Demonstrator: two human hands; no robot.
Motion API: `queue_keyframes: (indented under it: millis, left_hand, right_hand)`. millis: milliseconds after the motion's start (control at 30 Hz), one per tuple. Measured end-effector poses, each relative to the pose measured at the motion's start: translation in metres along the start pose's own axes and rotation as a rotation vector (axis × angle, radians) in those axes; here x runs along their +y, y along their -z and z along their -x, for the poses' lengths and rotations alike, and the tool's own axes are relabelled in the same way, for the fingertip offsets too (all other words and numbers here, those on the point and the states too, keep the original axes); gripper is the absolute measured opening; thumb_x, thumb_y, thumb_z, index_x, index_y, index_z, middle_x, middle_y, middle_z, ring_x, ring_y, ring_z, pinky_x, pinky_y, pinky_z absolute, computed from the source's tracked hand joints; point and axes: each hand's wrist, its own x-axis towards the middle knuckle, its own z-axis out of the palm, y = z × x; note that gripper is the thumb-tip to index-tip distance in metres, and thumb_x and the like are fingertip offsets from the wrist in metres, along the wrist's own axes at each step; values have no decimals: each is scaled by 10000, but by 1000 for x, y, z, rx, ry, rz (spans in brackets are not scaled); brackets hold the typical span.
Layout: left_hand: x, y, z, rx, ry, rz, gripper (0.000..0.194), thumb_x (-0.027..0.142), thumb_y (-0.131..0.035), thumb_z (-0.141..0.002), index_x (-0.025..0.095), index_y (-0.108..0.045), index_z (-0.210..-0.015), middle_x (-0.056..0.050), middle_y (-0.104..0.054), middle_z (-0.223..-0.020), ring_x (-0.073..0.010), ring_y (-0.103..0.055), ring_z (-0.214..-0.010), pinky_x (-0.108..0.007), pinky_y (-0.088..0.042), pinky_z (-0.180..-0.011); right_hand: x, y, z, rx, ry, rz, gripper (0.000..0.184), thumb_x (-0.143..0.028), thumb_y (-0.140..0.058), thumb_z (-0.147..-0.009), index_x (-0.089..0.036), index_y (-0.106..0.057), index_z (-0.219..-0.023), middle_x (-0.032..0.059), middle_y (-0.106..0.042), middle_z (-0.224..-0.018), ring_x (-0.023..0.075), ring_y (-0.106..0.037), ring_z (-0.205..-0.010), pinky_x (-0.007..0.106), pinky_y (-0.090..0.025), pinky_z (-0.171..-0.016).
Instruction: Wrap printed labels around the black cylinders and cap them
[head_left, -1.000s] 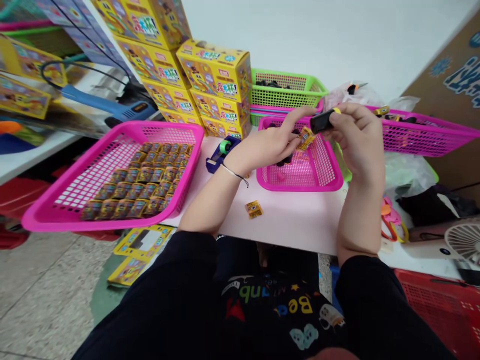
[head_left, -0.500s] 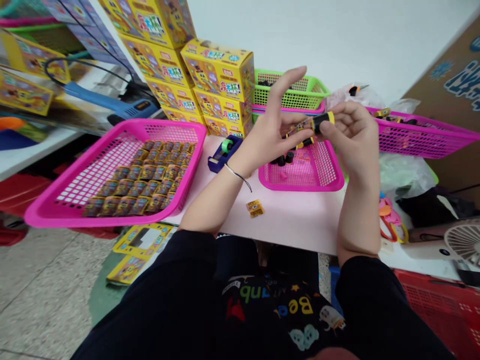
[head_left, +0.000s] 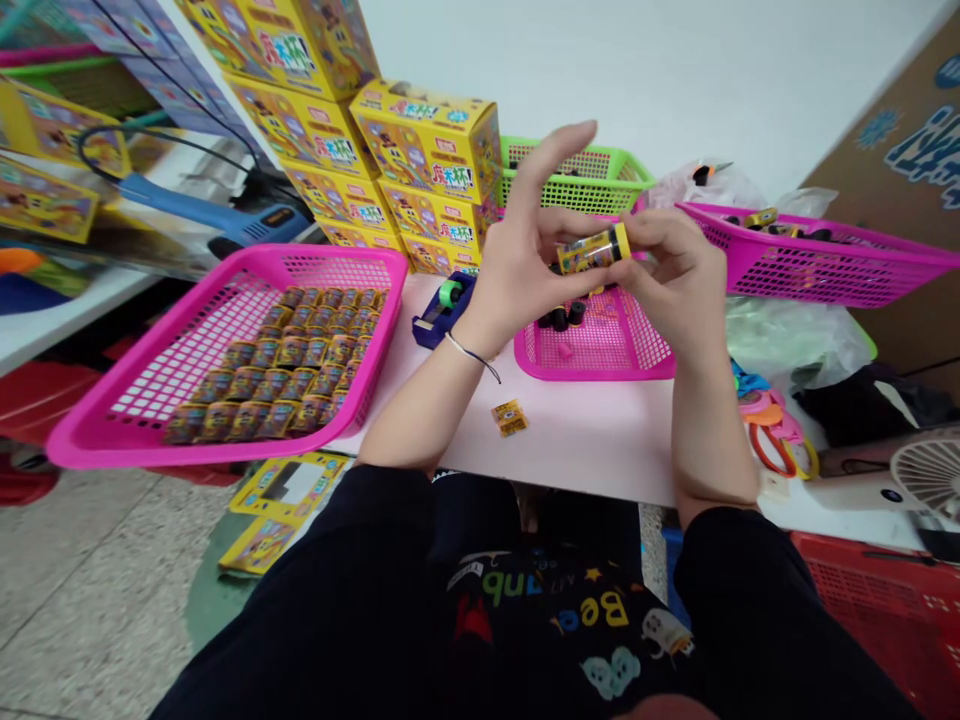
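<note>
Note pink basket below. Above it, see left hand clamped on printed tube with one finger raised, right hand pinching yellow end. Looks light, stiff, perhaps slippery; best gripped round sides, mid-length.

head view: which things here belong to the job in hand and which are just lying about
Seemingly part of the job:
small tube, held in left hand and right hand
middle pink basket of black pieces
loose printed piece on the table

Probably just lying about:
fan
plastic bag
cardboard box at the right edge
</note>
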Motion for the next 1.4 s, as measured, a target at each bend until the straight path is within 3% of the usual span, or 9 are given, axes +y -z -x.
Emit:
queue_keyframes:
  millis: [200,300,433,633,767,967,1033,1200,1400]
  left_hand:
    - [18,8,2,71,44,92,809,443,-618,-1056,370,-186,-1736,-124,-516,-1658,-323,-646,-1503,-396,-619,-1153]
    - [6,1,-3,147,59,198,878,449,-669,-1033,401,-123,-1720,-111,-462,-1682,-294,-653,-1487,-384,-617,-1157]
    - [-22,-23,-16,179,-3,473,973,487,-787,-953,392,-137,-1671,-106,-502,-1607,-246,-711,-1378,-343,-648,-1043]
    - [-25,-24,-11,-265,152,828,805,455,-654,-1016,320,-179,-1652,65,-661,-889,-149,-794,-850,-310,-648,-794]
    - [-19,-13,-1,-410,129,838,796,304,-687,-943,279,-240,-1600,109,-596,-752,-127,-725,-682,-282,-617,-707]
    - [-11,-21,4,59,12,486,866,181,-765,-829,259,-255,-1524,-90,-644,-1326,-190,-727,-1211,-354,-606,-1053]
    - [-7,-23,5,98,-4,460,862,189,-748,-841,262,-246,-1537,-113,-596,-1423,-194,-716,-1231,-364,-605,-1056]
    - [0,-12,11,-266,13,710,803,271,-678,-921,278,-250,-1600,55,-627,-880,-116,-698,-714,-291,-592,-705]
    - [5,0,10,-525,60,964,909,375,-764,-873,335,-269,-1634,130,-529,-695,-72,-581,-525,-211,-463,-540]
  right_hand:
    - [-8,-13,8,5,290,333,510,-653,-771,-934,-403,-684,-1370,50,-701,-1412,317,-647,-1412,561,-539,-1263]
    - [-1,-24,10,23,441,563,670,-572,-823,-901,-370,-579,-1491,87,-689,-1479,355,-630,-1441,618,-437,-1340]
    - [15,-34,13,153,543,712,556,-326,-659,-1003,-292,-477,-1528,135,-700,-1437,320,-648,-1411,578,-480,-1286]
    - [16,-40,17,117,643,622,593,-301,-664,-930,-272,-442,-1480,126,-732,-1360,327,-708,-1312,578,-548,-1191]
    - [8,-40,21,71,688,552,563,-274,-673,-951,-316,-492,-1482,96,-745,-1349,316,-722,-1292,557,-572,-1167]
    - [26,-34,22,-98,427,632,557,-349,-746,-967,-354,-544,-1487,76,-729,-1493,365,-633,-1476,669,-401,-1355]
    - [29,-33,21,-57,511,602,570,-355,-760,-965,-376,-543,-1492,56,-747,-1471,354,-669,-1437,662,-430,-1337]
    - [23,-37,14,142,892,398,673,-366,-800,-931,-357,-523,-1544,20,-811,-1286,281,-784,-1172,594,-600,-1168]
    - [26,-34,23,6,736,414,527,-547,-742,-977,-371,-601,-1453,28,-809,-1252,321,-765,-1263,670,-453,-1320]
